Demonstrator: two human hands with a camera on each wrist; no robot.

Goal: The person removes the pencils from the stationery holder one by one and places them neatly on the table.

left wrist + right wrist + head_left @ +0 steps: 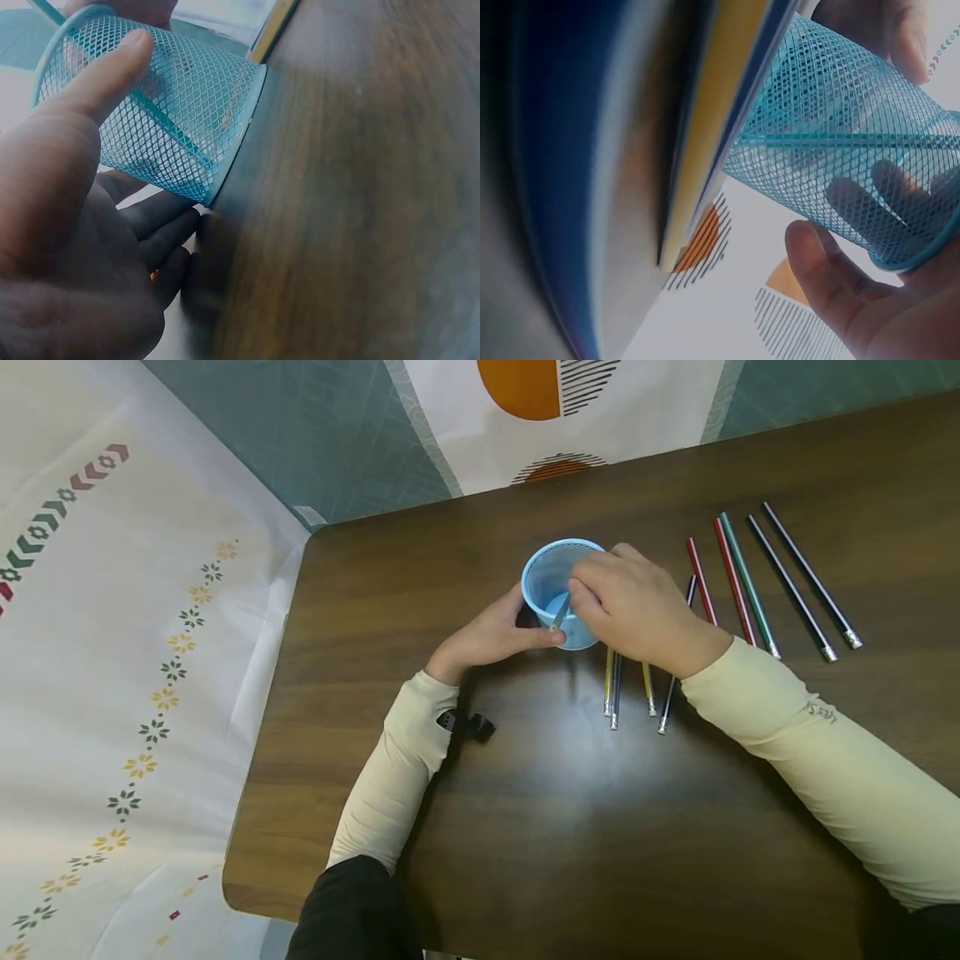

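A light blue mesh pencil cup (pixel 577 633) stands upright on the table. My left hand (pixel 487 639) holds its left side, with the thumb along the near wall and the fingers round the far side. Inside the cup leans a teal pencil (pixel 174 129), its lower end near the base and its upper part jutting past the rim. My right hand (pixel 633 602) is over the cup's right rim, curled fingers at that pencil, seemingly pinching it; the hand hides part of it. Through the mesh in the right wrist view, dark fingers (pixel 855 199) show near the pencil.
Right of the cup lie red pencils (pixel 731 577), a green pencil (pixel 750 585) and dark pencils (pixel 813 577). Yellow pencils (pixel 648 687) and more dark ones lie under and near the right forearm. A small black object (pixel 480 727) is by the left wrist. The wooden table (pixel 525 843) meets patterned cloth behind.
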